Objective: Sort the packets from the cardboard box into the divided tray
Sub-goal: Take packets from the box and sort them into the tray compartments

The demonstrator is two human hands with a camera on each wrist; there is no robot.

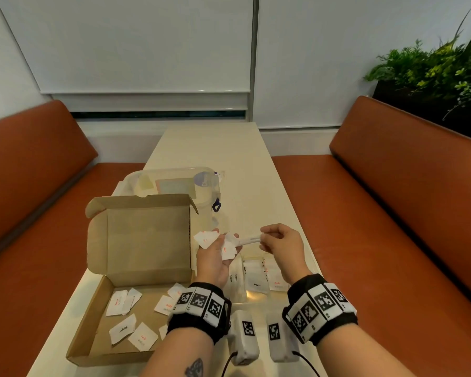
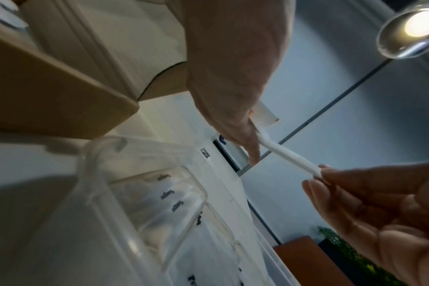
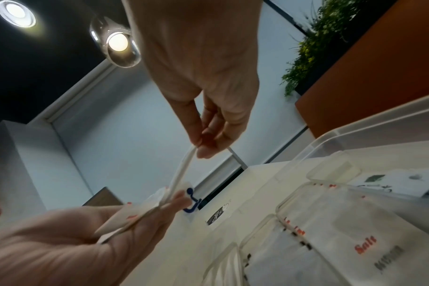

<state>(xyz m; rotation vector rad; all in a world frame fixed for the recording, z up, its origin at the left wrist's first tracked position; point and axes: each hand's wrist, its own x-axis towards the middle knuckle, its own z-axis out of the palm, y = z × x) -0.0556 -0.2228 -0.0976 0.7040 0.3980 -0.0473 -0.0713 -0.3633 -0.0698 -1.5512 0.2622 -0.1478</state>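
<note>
Left hand (image 1: 212,258) — palm up above the tabletop (image 1: 228,148), just right of the cardboard box (image 1: 136,257); its fingers are curling round a small bunch of white salt packets (image 1: 205,238) with red print, the grip closed on them.

Right hand (image 1: 279,244) — hovering beside the left one over the divided tray (image 1: 256,276); thumb and forefinger are pinching the far end of a slim white stick packet (image 1: 249,240), whose other end is lying in the left hand's bunch. The right wrist view is showing the same stick packet (image 3: 181,174) running from the pinching fingertips (image 3: 203,152) down to the left hand (image 3: 86,241).

Cardboard box — sitting open on the near left of the tabletop, lid standing upright; loose packets (image 1: 132,325) are lying scattered on its floor, some marked "Salt" in red, at least one with black lettering.

Divided tray — clear plastic, lying just right of the box and below both hands; its compartments are holding packets labelled "Sugar", "Pepper" and "Salt", left to right in the head view.

Clear plastic container (image 1: 171,183) — standing behind the box lid.

Orange bench seats (image 1: 392,213) are flanking the tabletop; green plants (image 1: 432,66) are showing at upper right.
</note>
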